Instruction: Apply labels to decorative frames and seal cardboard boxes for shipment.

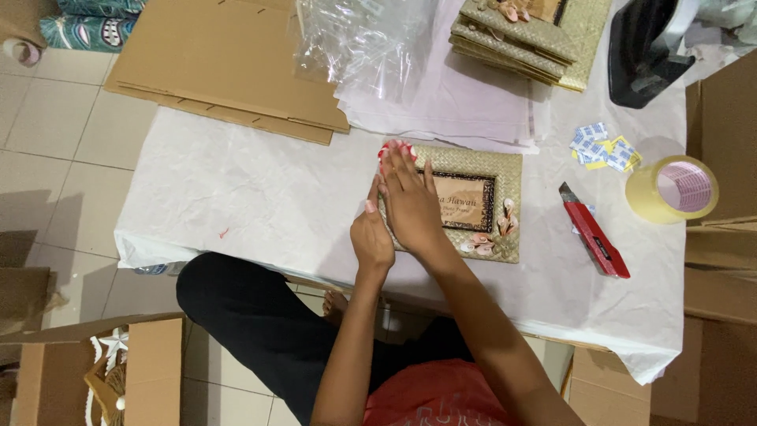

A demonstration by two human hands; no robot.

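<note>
We have the woven frame point(465, 203) flat on the white-covered table point(236, 197), well left of the red cutter point(595, 231), right hand point(410, 201) pressing open-palmed on its left edge, left hand point(371, 237) steadying beside, fingers loosely curled, gripping nothing; best keep pressure even.

Head camera looks down, close above table point(236, 197)

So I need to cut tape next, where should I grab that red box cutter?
Take the red box cutter by its long red handle, coming from above. It lies flat on the white table cover, blade end pointing up-left, so pinch the lower-right half.
</note>
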